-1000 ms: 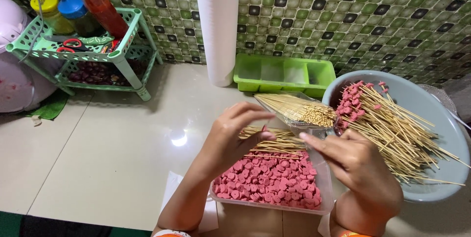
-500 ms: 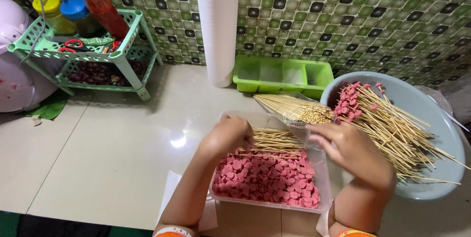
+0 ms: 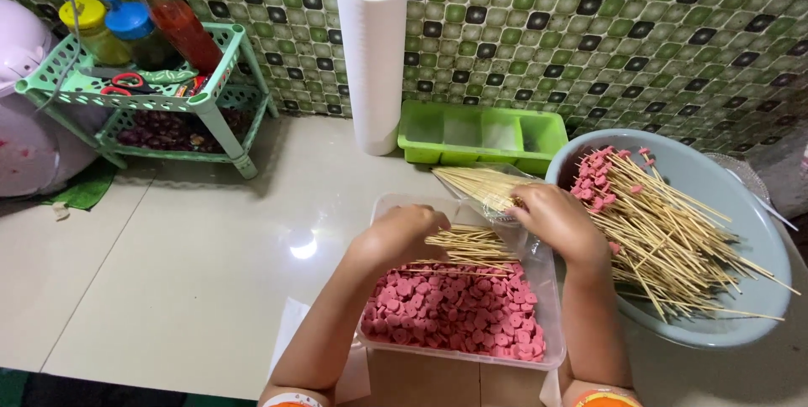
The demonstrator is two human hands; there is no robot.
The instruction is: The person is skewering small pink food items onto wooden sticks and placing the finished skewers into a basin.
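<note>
The picture is bright and the colours are strong. Light comes from above, and it makes one small white shiny spot on the pale floor [image 3: 303, 247]. The floor looks glossy all around that spot. Soft grey shadows lie under the green rack [image 3: 160, 95] and beside the white roll [image 3: 372, 58]. Most things look sharp and clear. The wall tiles [image 3: 589, 28] bend a little near the edges. The far corners look a bit darker.

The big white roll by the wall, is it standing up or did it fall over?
Standing up. The white roll rests on its end against the tiled wall, its open hollow top facing upward, beside the green tray.
</note>
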